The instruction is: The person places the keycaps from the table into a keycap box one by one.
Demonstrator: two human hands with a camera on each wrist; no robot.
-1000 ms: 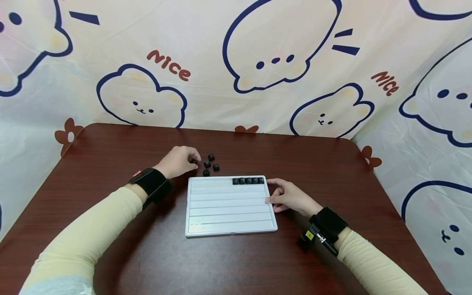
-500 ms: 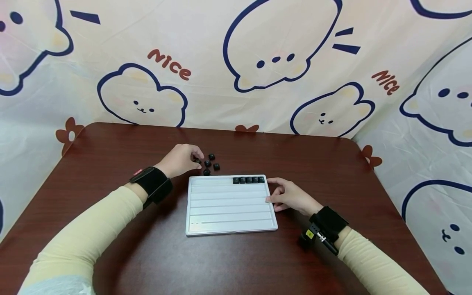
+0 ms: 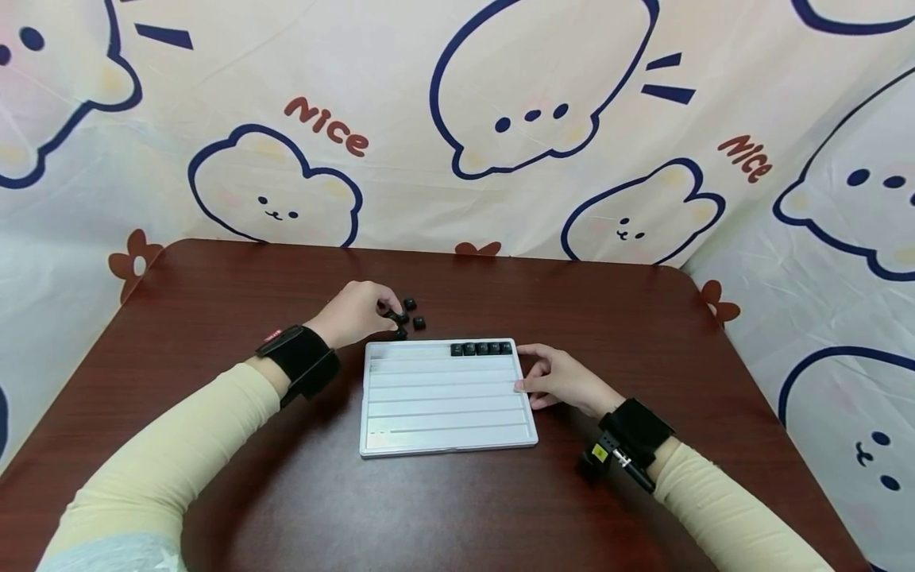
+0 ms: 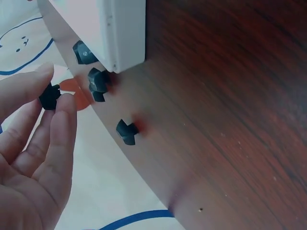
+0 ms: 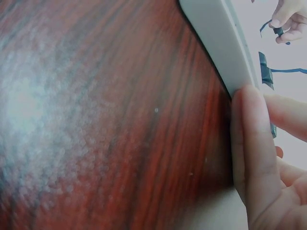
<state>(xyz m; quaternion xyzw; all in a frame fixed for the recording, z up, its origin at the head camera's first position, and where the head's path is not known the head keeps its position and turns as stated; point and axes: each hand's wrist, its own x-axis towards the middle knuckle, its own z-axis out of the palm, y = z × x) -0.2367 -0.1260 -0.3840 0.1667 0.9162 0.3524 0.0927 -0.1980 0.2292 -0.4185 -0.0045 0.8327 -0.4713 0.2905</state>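
In the left wrist view my left hand pinches a black keycap between thumb and fingertips. From the head view, this hand is beyond the far left corner of a white tray with raised ridges running across it. A few loose black keycaps lie close by its fingertips, partly hidden by them. My right hand holds the tray's right edge, thumb on the rim and index finger at the far right corner. The right wrist view shows the fingers against the tray's side.
Several black keycaps sit in a row along the tray's far right edge. The brown wooden table extends around the tray. A patterned cloth hangs behind the table's far edge.
My left hand has moved slightly right with its keycap, over the loose keycaps, covering some of them. The right hand and the tray have stayed where they were.
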